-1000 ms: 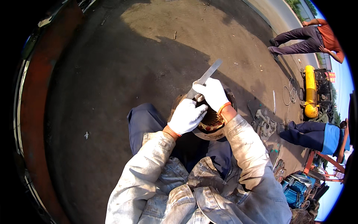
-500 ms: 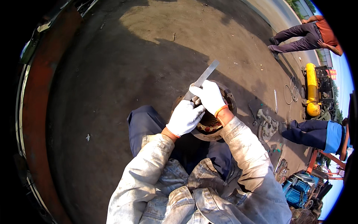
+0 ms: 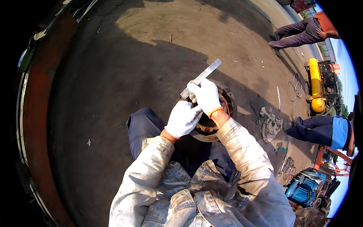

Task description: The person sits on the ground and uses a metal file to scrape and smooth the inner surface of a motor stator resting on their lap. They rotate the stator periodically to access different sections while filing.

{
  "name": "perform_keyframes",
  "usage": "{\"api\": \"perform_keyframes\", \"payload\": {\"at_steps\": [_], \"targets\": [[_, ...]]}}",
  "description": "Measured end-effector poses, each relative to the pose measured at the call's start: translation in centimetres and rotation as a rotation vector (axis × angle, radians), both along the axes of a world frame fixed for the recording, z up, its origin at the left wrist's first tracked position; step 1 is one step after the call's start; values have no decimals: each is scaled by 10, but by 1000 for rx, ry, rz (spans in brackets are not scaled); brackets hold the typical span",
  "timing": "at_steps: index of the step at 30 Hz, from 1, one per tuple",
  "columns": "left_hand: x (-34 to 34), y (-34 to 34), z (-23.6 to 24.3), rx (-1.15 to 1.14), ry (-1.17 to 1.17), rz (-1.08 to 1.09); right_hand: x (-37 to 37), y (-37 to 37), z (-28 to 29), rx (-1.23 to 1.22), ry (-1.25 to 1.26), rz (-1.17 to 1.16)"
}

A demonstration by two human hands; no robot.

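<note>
My right hand (image 3: 207,97), in a white glove with an orange cuff, grips a flat grey metal strip (image 3: 207,72) with a rounded far end. The strip slants up to the right, its square lower end bare above my left hand. My left hand (image 3: 182,119), gloved alike, is closed at the left side of a round metal housing, with its fingertips close under my right hand. Whatever its fingers pinch is hidden. The housing (image 3: 206,138) looks like an open motor body with wire windings round the inside; it stands between my knees, partly covered by both hands.
A round metal cover (image 3: 271,130) with a rag on it lies to the right. Beyond are a cable coil (image 3: 295,90), a yellow tank (image 3: 317,85) and a blue motor (image 3: 304,189). Two people stand at the right. A rusty beam (image 3: 39,125) runs along the left.
The strip has slid up and right away from my left hand, so its lower end now shows. My right hand has shifted slightly up and left. The view has turned a little.
</note>
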State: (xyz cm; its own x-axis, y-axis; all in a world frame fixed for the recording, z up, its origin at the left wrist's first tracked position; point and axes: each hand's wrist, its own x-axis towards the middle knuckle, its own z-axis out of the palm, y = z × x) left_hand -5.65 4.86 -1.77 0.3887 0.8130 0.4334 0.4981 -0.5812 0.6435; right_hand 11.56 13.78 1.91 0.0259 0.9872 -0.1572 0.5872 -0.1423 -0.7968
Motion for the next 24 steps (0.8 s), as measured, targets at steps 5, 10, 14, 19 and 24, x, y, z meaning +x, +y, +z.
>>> {"api": "perform_keyframes", "payload": {"at_steps": [5,10,14,19,24], "targets": [[12,0,2,10,-90,28,79,32,18,-95,397,-473],[4,-1,-5,71,-155,24,15,10,-8,-19,256,-287],[8,0,3,58,-166,37,82,28,4,32,411,-554],[2,-2,-8,81,-180,53,6,1,1,35,264,-340],[3,0,-3,49,-160,20,26,8,-14,40,310,-545]]}}
